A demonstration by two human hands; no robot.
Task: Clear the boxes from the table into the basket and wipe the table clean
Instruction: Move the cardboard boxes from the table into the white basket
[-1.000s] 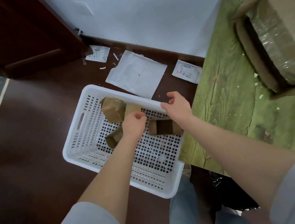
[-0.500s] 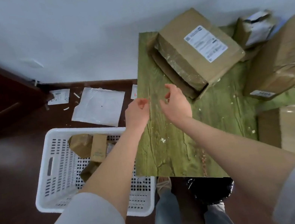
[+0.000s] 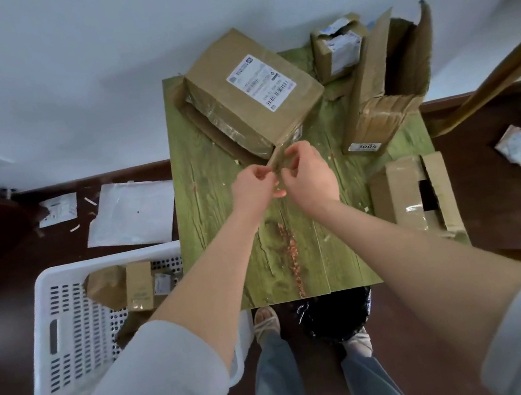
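Note:
A large labelled cardboard box [image 3: 248, 95] lies at the back of the green wooden table [image 3: 215, 205]. My left hand [image 3: 252, 186] and my right hand [image 3: 308, 173] meet at its near flap [image 3: 279, 155], and both pinch that flap. Three more boxes are on the table: a small one [image 3: 335, 48] at the back, a tall open one [image 3: 382, 88] at the right, a flat one [image 3: 412, 195] at the front right. The white perforated basket [image 3: 67, 335] stands on the floor to the left and holds several small boxes [image 3: 128, 286].
White mailer bags [image 3: 131, 213] and paper scraps lie on the dark floor by the wall. A crumpled packet [image 3: 516, 145] lies on the floor at the right. Crumbs and an orange streak [image 3: 294, 261] mark the tabletop. A black bag [image 3: 337, 316] sits under the table's front edge by my feet.
Both hands left the basket, crossed over the table and took hold of the large box's flap. My view swung from the basket to the table.

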